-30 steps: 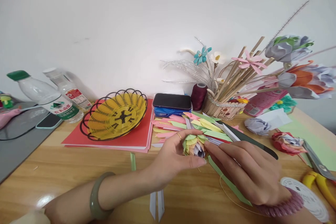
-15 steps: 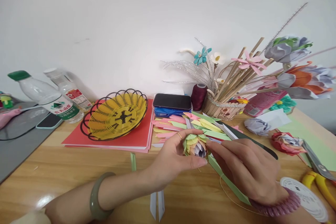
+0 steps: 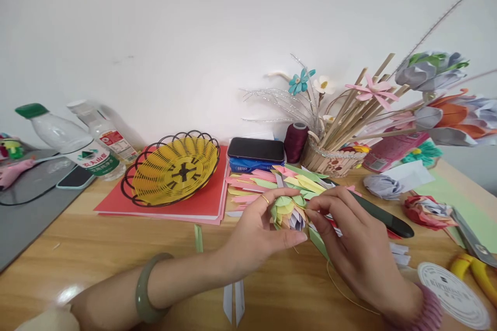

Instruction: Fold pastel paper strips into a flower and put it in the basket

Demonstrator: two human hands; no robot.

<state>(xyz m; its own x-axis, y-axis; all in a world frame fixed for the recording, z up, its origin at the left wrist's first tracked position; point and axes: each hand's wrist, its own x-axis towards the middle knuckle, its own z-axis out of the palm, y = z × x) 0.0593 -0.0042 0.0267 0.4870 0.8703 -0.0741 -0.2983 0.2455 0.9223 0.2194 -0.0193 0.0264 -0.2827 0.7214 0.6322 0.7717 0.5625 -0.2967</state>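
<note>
Between the thumb and fingers of my left hand [image 3: 258,227] is a folded paper flower [image 3: 289,212], with green and yellow outer petals and a white and purple centre facing me. My right hand [image 3: 355,243] is closed in a pinch against the flower's right edge. What its fingertips grip there is too small to make out. A thin pale cord [image 3: 341,295] curves over the table below my right hand. Behind the flower lies a pile of folded paper strips [image 3: 256,183] in pink, green, yellow and white.
A yellow woven basket [image 3: 174,170] rests on red paper sheets [image 3: 104,204]. Farther back are a phone [image 3: 256,150] on a blue pack, a maroon thread spool [image 3: 295,142] and a holder of sticks and flowers [image 3: 330,160]. Scissors [image 3: 462,266] and a white round label [image 3: 452,295] lie right.
My right hand has turned and drawn its fingers up into a tighter pinch at the flower's edge, uncovering white strips beside it. The flower stays in my left hand; the view shifted slightly.
</note>
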